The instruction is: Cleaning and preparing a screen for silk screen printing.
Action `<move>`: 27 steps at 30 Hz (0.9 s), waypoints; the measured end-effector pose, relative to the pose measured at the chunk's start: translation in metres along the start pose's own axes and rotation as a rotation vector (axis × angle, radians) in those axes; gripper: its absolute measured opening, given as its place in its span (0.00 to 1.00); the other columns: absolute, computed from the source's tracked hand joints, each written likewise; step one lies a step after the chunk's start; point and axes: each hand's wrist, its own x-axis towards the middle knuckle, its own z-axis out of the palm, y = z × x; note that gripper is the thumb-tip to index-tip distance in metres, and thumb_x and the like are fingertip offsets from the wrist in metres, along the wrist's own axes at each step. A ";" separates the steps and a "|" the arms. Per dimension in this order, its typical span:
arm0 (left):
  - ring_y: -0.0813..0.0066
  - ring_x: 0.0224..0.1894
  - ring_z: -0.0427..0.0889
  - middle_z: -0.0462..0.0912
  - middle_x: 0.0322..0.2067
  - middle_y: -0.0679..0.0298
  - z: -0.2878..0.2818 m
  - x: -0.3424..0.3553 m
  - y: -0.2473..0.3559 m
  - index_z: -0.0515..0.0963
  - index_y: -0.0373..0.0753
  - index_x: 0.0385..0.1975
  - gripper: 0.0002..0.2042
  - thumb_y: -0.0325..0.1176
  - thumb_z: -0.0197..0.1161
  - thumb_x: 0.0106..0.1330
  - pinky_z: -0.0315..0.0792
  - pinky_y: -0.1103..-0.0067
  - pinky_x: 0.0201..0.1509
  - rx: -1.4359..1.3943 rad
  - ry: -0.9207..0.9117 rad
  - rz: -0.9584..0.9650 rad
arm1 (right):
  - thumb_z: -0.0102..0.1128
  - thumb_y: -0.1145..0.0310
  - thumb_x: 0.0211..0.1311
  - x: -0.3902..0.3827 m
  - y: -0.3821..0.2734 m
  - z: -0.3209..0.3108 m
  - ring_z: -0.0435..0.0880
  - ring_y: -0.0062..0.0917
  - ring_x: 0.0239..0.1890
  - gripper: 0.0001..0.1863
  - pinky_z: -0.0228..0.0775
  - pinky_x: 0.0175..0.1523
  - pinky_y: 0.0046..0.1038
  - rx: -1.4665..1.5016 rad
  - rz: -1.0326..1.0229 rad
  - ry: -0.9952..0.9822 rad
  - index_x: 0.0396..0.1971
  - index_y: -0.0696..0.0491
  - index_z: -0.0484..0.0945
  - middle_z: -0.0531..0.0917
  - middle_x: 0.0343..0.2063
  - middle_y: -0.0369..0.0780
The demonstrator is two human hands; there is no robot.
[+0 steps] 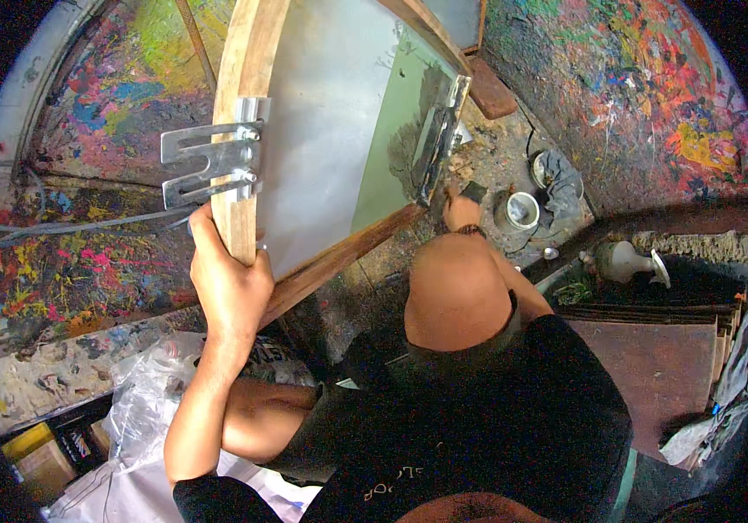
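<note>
My left hand [233,283] is closed round the lower end of a wooden screen-printing frame [248,65], thumb on the near side. The frame stands tilted up, its pale mesh [322,113] carrying a green strip with dark tree-like shapes. A silver hinge clamp [210,161] is fixed on its left bar. Along the right bar lies a dark, metal-edged strip [437,144]. Beyond my bent knee, my right hand [461,212] is low by the frame's lower right corner. A small dark flat piece [475,191] is at its fingers, which are partly hidden.
A white tub [518,212] stands right of my right hand, beside a dark crumpled cloth [559,179]. A white vessel [622,261] lies tipped near stacked brown boards [653,366]. Paint-splashed boards [86,253] flank the left; clear plastic [152,392] lies below them.
</note>
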 end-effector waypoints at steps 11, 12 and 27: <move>0.41 0.42 0.81 0.80 0.36 0.44 -0.002 0.002 0.001 0.64 0.37 0.52 0.26 0.20 0.61 0.50 0.74 0.60 0.47 0.041 0.055 0.050 | 0.59 0.54 0.58 -0.044 0.010 0.032 0.83 0.45 0.39 0.29 0.74 0.42 0.48 -0.101 -0.167 -0.345 0.57 0.52 0.69 0.81 0.39 0.51; 0.41 0.42 0.80 0.80 0.36 0.44 -0.002 0.003 0.000 0.63 0.37 0.52 0.26 0.20 0.61 0.50 0.74 0.60 0.47 0.040 0.053 0.043 | 0.59 0.54 0.58 -0.047 0.011 0.034 0.82 0.45 0.40 0.29 0.74 0.43 0.48 -0.086 -0.140 -0.333 0.57 0.52 0.69 0.81 0.40 0.51; 0.44 0.40 0.82 0.81 0.33 0.48 0.001 -0.001 0.003 0.63 0.37 0.52 0.26 0.19 0.59 0.49 0.75 0.61 0.45 -0.029 0.021 -0.004 | 0.63 0.54 0.56 0.012 -0.007 -0.011 0.77 0.46 0.51 0.32 0.71 0.53 0.47 0.166 -0.182 0.234 0.57 0.55 0.68 0.73 0.52 0.51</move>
